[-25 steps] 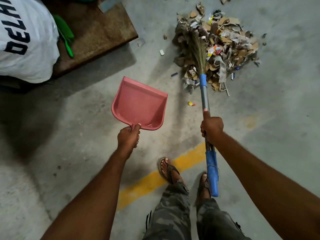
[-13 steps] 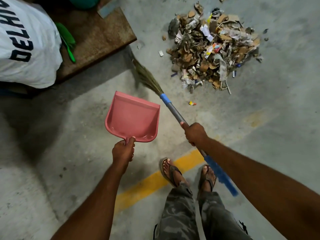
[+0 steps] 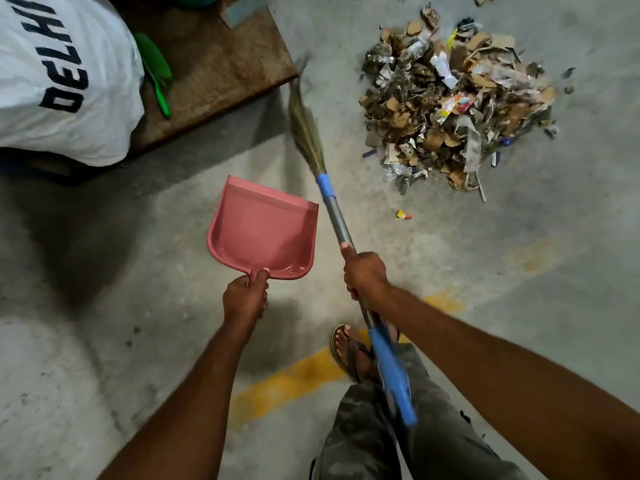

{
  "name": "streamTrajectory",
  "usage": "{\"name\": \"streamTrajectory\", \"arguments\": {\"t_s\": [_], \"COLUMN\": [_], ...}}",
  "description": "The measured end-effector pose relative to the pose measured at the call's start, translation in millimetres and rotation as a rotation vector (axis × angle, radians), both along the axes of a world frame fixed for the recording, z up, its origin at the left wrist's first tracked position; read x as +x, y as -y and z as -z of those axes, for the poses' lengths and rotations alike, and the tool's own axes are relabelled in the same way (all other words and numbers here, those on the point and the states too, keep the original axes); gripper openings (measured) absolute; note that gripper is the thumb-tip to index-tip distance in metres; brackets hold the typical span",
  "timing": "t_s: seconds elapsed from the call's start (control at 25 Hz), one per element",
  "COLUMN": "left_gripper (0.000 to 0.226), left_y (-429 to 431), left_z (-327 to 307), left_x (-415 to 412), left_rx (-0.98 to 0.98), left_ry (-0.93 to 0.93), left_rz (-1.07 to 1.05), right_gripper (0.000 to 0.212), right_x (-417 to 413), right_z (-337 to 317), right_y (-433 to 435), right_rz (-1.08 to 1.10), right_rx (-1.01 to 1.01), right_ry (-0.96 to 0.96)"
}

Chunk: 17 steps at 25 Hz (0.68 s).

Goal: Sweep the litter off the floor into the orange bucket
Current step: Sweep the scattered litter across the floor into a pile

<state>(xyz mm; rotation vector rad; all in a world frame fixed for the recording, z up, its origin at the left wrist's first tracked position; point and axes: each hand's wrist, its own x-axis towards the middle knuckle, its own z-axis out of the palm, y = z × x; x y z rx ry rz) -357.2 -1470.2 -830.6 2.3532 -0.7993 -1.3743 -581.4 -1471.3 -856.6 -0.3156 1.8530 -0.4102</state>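
A heap of litter [image 3: 453,102], mostly cardboard scraps and wrappers, lies on the concrete floor at the upper right. My left hand [image 3: 245,299] grips the handle of a pink dustpan [image 3: 265,233], held above the floor left of the heap. My right hand [image 3: 365,275] grips the metal shaft of a broom [image 3: 334,209] with blue ends. Its grass bristles [image 3: 304,123] point up-left, away from the heap. One small yellow scrap [image 3: 402,214] lies apart, below the heap. No orange bucket is in view.
A white printed sack [image 3: 62,84] sits at the upper left beside a rusty brown platform [image 3: 214,64] with a green tool [image 3: 157,77] on it. A yellow painted line [image 3: 284,386] crosses the floor near my sandalled foot [image 3: 349,351].
The broom left the heap and swung left, then came partway back towards the right. The dustpan dropped a little lower in view. The heap looks more gathered.
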Motion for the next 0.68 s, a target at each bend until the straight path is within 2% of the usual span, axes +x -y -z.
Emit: {"name": "streamTrajectory", "arguments": {"t_s": [0.16, 0.28, 0.44, 0.56, 0.68], "left_gripper": [0.034, 0.033, 0.035, 0.035, 0.035], "left_y": [25, 47, 65, 73, 81], "left_z": [5, 13, 7, -4, -14], "left_x": [9, 0, -23, -32, -34], "left_rx": [-0.012, -0.022, 0.008, 0.005, 0.004], "left_ry": [0.045, 0.041, 0.020, 0.020, 0.035], "left_rz": [-0.015, -0.043, -0.067, -0.064, -0.021], "right_gripper": [0.048, 0.045, 0.056, 0.059, 0.048], "right_x": [-14, -32, -33, -35, -71], "right_z": [17, 28, 7, -3, 4], "right_y": [112, 161, 132, 114, 138], "right_rz": [0.097, 0.277, 0.224, 0.146, 0.126], "right_rx": [0.030, 0.067, -0.014, -0.009, 0.059], "right_ry": [0.236, 0.197, 0.014, 0.071, 0.200]}}
